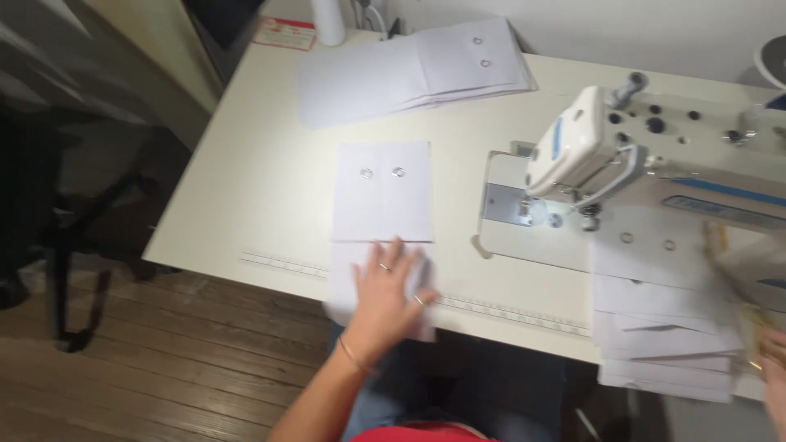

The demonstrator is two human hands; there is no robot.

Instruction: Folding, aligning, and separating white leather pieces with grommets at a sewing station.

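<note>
Grip, left hand [386, 288]: open, fingers spread, pressed flat on a white fabric piece [378, 288] at the near edge of the worktop [254, 172]. Grip, right hand [774, 360]: mostly out of frame at the right edge, state cannot be told. Just beyond the left hand: white piece with two metal eyelets [382, 191]. Right: sewing machine [647, 143], stacked white pieces [663, 327]. Far edge: second stack [413, 69].

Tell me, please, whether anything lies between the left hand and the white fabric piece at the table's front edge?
Nothing visible does: the left hand already rests flat on the white fabric piece. The piece with two metal eyelets lies just beyond, not in between.
</note>
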